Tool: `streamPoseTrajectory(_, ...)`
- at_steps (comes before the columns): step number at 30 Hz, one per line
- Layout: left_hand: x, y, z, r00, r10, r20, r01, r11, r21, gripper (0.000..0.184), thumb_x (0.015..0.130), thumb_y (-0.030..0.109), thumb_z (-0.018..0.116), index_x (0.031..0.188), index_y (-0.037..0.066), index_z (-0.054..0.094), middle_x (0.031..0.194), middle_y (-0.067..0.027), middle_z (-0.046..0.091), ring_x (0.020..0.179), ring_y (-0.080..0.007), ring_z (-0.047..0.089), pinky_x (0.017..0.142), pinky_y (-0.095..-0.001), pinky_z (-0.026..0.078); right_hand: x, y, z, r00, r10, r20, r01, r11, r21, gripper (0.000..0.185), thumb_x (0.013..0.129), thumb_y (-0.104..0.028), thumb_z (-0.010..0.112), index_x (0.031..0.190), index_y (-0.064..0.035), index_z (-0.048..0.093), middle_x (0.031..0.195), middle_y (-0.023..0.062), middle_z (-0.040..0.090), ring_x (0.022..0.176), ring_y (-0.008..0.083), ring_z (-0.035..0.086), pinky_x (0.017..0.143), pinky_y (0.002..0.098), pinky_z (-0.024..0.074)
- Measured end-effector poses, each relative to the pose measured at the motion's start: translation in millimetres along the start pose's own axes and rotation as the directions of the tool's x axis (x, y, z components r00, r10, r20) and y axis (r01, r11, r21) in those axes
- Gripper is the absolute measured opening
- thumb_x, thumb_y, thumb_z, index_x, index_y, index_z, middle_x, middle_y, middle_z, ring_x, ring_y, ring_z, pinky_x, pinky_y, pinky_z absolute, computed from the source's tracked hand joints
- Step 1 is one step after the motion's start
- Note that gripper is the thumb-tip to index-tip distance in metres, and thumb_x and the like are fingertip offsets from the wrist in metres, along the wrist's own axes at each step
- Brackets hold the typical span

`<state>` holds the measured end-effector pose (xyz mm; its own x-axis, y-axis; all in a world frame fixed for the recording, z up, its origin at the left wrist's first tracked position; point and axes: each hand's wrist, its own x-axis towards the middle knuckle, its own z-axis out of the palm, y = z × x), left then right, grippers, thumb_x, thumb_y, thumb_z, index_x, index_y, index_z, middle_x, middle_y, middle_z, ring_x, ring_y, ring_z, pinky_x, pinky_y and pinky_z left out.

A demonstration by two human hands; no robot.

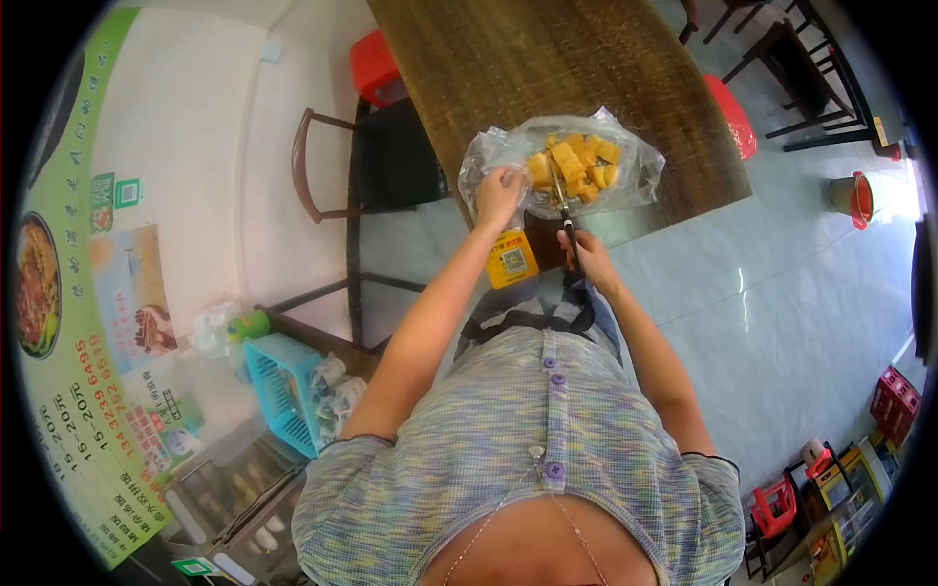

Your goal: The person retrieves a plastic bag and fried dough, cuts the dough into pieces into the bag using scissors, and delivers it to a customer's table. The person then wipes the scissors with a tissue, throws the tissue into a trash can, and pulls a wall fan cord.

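Several yellow-orange chunks of food (575,164) lie on a clear plastic bag (640,171) spread at the near end of the wooden table. My right hand (588,256) is closed around the black handle of a knife (568,219). Its narrow blade points away from me and rests among the chunks. At the left side of the bag, my left hand (499,195) is closed with its fingertips on the crumpled plastic, beside the leftmost chunk. What kind of food the chunks are, I cannot tell.
The dark wooden table (547,59) stretches away from me. A yellow QR-code card (512,259) sits below my left hand. To the left are a black-seated chair (396,151) and a light-blue plastic basket (283,391). Red stools (373,66) stand by both table sides; a bin (853,198) is far right.
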<state>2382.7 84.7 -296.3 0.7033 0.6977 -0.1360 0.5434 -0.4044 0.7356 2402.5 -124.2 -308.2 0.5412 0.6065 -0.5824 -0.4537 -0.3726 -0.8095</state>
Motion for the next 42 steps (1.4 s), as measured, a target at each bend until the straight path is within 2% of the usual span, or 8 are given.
streamPoseTrajectory(7, 7.6, 3.5, 1.6, 0.999, 0.022, 0.035, -0.016, 0.987, -0.157, 0.043, 0.069, 0.032, 0.069, 0.097, 0.001, 0.06, 0.09, -0.0195, 0.063, 0.083, -0.0314, 0.061, 0.074, -0.0359, 0.047, -9.7, -6.7, -18.9, 0.961, -0.082, -0.266, 0.064, 0.995, -0.075, 0.036, 0.077, -0.034, 0.065, 0.078, 0.0015, 0.057, 0.059, 0.008, 0.053, 0.054, 0.0162, 0.049, 0.05, 0.0303, 0.0372)
streamPoseTrajectory(13, -17.0, 46.9, 3.1, 0.995, 0.098, 0.029, -0.097, 0.995, -0.033, 0.042, 0.071, 0.028, 0.069, 0.098, -0.001, 0.055, 0.09, -0.0182, 0.061, 0.085, -0.0299, 0.059, 0.075, -0.0358, 0.045, -12.0, -55.4, -98.5, 0.474, -0.464, -0.748, 0.123, 0.876, -0.466, 0.038, 0.07, -0.026, 0.073, 0.087, 0.0007, 0.051, 0.075, 0.0187, 0.058, 0.068, 0.0323, 0.056, 0.063, 0.0384, 0.0436)
streamPoseTrajectory(19, -5.7, 33.0, 41.9, 0.955, 0.246, -0.168, -0.249, 0.968, 0.002, 0.043, 0.073, 0.029, 0.067, 0.101, 0.0, 0.053, 0.088, -0.0173, 0.061, 0.081, -0.0302, 0.058, 0.073, -0.0369, 0.045, 58.9, -27.5, -117.6, 0.573, -0.339, -0.746, 0.148, 0.938, -0.313, 0.032, 0.069, -0.017, 0.069, 0.089, 0.0012, 0.051, 0.078, 0.0176, 0.057, 0.072, 0.0289, 0.055, 0.069, 0.0362, 0.0425)
streamPoseTrajectory(25, 9.7, 13.5, -52.7, 0.964, -0.147, -0.223, 0.053, 0.923, -0.38, 0.027, 0.077, 0.028, 0.063, 0.082, 0.001, 0.062, 0.07, -0.0114, 0.06, 0.069, -0.0211, 0.058, 0.064, -0.0345, 0.045, 46.0, -51.6, -103.0, 0.665, -0.318, -0.676, 0.263, 0.947, -0.186, 0.019, 0.074, -0.009, 0.062, 0.083, 0.0031, 0.05, 0.069, 0.0107, 0.054, 0.064, 0.0173, 0.049, 0.063, 0.0313, 0.0408)
streamPoseTrajectory(30, -14.7, -24.4, -167.3, 0.972, -0.063, -0.224, 0.172, 0.843, 0.509, 0.021, 0.073, 0.014, 0.06, 0.093, 0.006, 0.058, 0.107, -0.0189, 0.053, 0.091, -0.0348, 0.055, 0.073, -0.0431, 0.045, 35.7, -50.8, -89.3, 0.666, -0.337, -0.666, 0.259, 0.941, -0.217, 0.03, 0.075, -0.019, 0.067, 0.084, 0.0029, 0.049, 0.072, 0.0123, 0.054, 0.068, 0.02, 0.051, 0.065, 0.0329, 0.0418)
streamPoseTrajectory(34, -9.5, -31.1, -151.2, 0.964, 0.189, 0.185, -0.264, 0.743, 0.615, 0.018, 0.075, 0.019, 0.052, 0.077, 0.004, 0.061, 0.084, -0.0182, 0.061, 0.077, -0.0352, 0.06, 0.067, -0.0444, 0.046, 48.6, -49.2, -75.7, 0.614, -0.332, -0.716, 0.239, 0.943, -0.232, 0.032, 0.073, -0.02, 0.069, 0.084, 0.0032, 0.05, 0.076, 0.0167, 0.058, 0.071, 0.0246, 0.056, 0.066, 0.0344, 0.0427)
streamPoseTrajectory(36, 6.3, -2.4, -121.3, 0.934, 0.014, 0.358, -0.287, 0.628, 0.724, 0.029, 0.077, 0.029, 0.05, 0.069, 0.005, 0.063, 0.076, -0.017, 0.063, 0.074, -0.0327, 0.061, 0.065, -0.0441, 0.047, 48.1, -52.9, -73.5, 0.618, -0.331, -0.713, 0.225, 0.943, -0.243, 0.032, 0.072, -0.019, 0.069, 0.085, 0.0027, 0.05, 0.077, 0.0181, 0.059, 0.073, 0.0272, 0.057, 0.067, 0.0352, 0.0432)
streamPoseTrajectory(42, 50.6, 15.3, -42.3, 0.957, 0.174, 0.233, -0.285, 0.717, 0.636, 0.034, 0.075, 0.033, 0.05, 0.069, 0.003, 0.065, 0.07, -0.019, 0.062, 0.07, -0.0336, 0.062, 0.063, -0.0442, 0.048, 22.9, -77.6, -59.7, 0.649, -0.298, -0.7, -0.021, 0.913, -0.408, 0.035, 0.071, -0.018, 0.066, 0.095, -0.0002, 0.047, 0.082, 0.0219, 0.06, 0.079, 0.0377, 0.059, 0.072, 0.041, 0.0439)
